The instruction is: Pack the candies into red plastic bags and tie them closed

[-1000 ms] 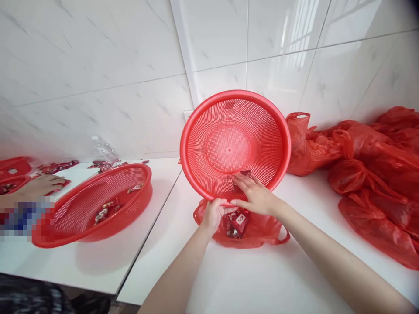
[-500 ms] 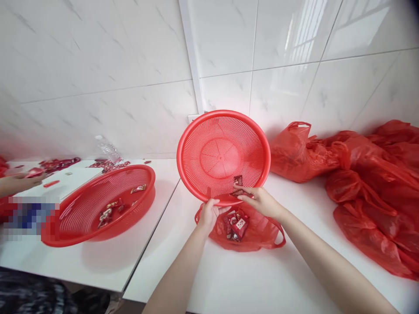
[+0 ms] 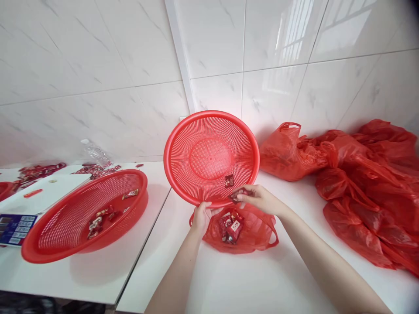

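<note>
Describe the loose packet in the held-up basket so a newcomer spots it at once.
Find the red basket in the middle, held by the left hand. On its lower right wall, just beyond the right hand, is a small dark packet. It lies free, unlike what that hand grips.

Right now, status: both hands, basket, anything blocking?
Left hand gripping tilted basket by lower rim. Right hand holding at least one wrapped packet. One loose packet inside. Red bag open below, no visible obstruction.

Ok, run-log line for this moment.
left grip: red basket, tilted | right grip: wrapped packet | in basket: another packet | below: open red bag, packets inside
</note>
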Motion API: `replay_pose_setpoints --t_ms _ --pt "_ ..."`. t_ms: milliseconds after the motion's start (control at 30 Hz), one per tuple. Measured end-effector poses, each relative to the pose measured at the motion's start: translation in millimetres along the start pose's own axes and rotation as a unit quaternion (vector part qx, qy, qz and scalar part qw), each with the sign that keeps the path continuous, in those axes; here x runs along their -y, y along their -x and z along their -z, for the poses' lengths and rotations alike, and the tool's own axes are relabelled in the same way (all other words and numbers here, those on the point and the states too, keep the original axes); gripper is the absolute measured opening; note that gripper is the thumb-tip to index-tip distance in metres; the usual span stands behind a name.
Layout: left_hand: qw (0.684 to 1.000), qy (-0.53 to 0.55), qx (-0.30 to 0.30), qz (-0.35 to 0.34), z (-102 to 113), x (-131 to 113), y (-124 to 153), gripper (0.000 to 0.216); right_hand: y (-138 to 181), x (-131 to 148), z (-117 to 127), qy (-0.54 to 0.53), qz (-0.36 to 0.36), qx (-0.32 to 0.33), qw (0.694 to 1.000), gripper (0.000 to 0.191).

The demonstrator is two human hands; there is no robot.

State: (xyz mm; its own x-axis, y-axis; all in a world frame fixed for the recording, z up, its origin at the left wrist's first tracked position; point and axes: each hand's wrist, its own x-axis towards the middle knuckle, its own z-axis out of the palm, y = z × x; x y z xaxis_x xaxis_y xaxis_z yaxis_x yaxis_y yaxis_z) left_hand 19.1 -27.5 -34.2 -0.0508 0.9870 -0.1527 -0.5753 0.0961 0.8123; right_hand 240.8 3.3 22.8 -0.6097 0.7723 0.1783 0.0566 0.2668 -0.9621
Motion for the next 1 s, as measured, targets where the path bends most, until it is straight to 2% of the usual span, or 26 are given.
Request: replay_pose_setpoints --t_ms 67,133,200,267,367,467,567,633,767,1000 --pt "1.000 -0.002 0.001 -0.005 -0.2 0.3 -0.2 0.015 5.3 1.2 1.4 0.068 -0.005 0.066 0.996 0.033" --pt "1.000 -0.011 -0.005 -0.015 -0.8 0.0 -0.6 0.015 10.8 4.0 3.4 0.153 -0.009 0.121 0.981 0.038" --pt "0.999 -0.023 -0.017 -0.025 -1.7 -0.8 -0.8 0.018 14.4 7.8 5.7 0.219 -0.010 0.137 0.966 0.041" --pt "0.999 -0.034 -0.024 -0.029 -2.6 -1.7 -0.4 0.021 14.6 10.5 8.1 0.254 -0.004 0.102 0.962 0.035" --pt "0.998 -0.045 -0.025 -0.022 -3.3 -2.6 1.8 0.018 9.4 8.9 11.6 0.309 0.023 -0.007 0.951 0.026" --pt "0.999 -0.042 -0.009 0.007 -2.6 -3.2 4.9 0.020 2.5 0.5 13.5 0.392 0.064 -0.085 0.914 0.028" --pt "0.999 -0.033 0.007 0.028 -0.9 -3.9 6.9 0.038 -1.9 -10.8 11.0 0.486 0.089 -0.102 0.863 0.038" --pt "0.999 -0.036 0.003 0.016 -0.3 -4.2 7.3 0.045 -3.5 -18.4 6.5 0.521 0.087 -0.087 0.845 0.051" --pt "0.999 -0.047 -0.015 0.007 -2.8 -5.3 7.5 0.046 -4.8 -29.6 -4.1 0.528 0.063 -0.037 0.846 0.065" --pt "0.998 -0.020 -0.049 -0.013 -3.4 -9.5 3.7 0.046 -6.0 -23.5 -9.0 0.475 0.078 0.021 0.876 0.061"
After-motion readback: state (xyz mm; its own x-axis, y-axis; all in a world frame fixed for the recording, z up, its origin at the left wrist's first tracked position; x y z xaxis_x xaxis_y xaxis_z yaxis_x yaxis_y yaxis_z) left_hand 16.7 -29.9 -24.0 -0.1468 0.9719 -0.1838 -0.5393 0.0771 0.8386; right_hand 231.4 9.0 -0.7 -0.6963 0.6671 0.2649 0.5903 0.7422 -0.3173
